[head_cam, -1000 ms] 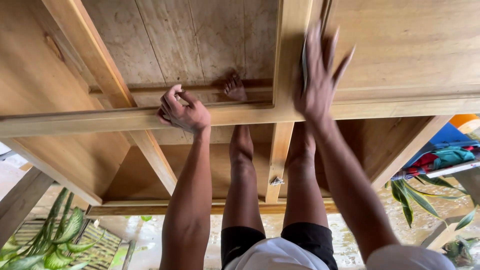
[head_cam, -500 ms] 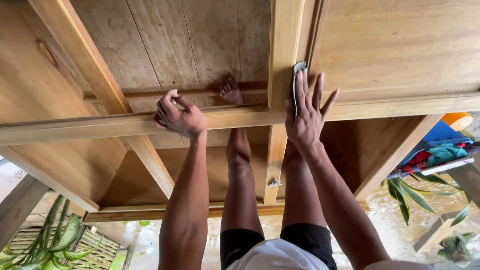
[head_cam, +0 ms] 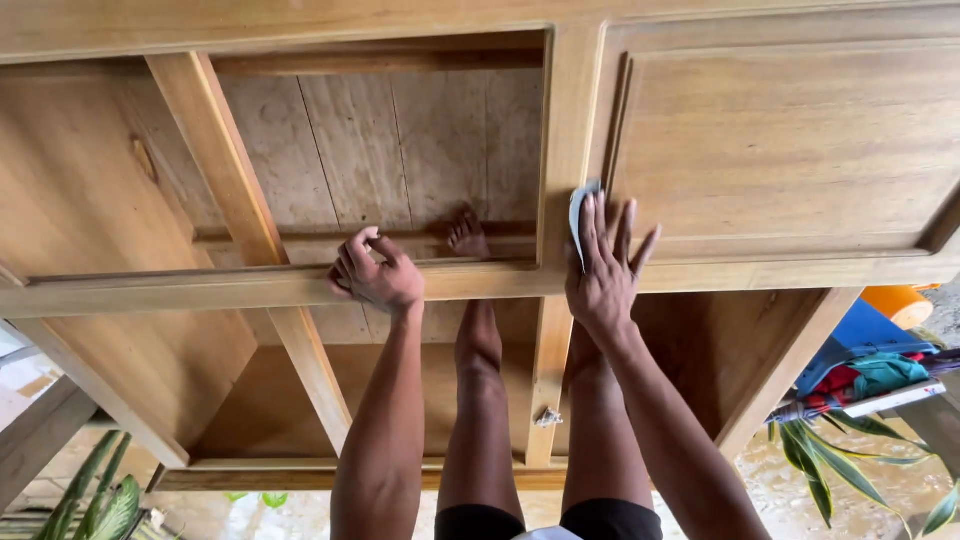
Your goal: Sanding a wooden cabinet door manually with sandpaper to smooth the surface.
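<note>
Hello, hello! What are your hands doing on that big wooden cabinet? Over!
Left hand gripping cabinet rail. Right hand pressing sandpaper on upright. Nothing blocking.

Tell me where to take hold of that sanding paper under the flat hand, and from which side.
Grip the sanding paper at its exposed upper left edge, coming from the left: that curled edge sticks out beyond the fingertips of the right hand, which presses the rest flat on the wooden cabinet.

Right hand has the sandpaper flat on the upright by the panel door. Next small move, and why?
Probably a short stroke of the right hand along the vertical stile, keeping the sandpaper flat under the fingers. The sheet already lies against that stile beside the closed panel door, and the left hand grips the horizontal rail, which looks like a brace.
</note>
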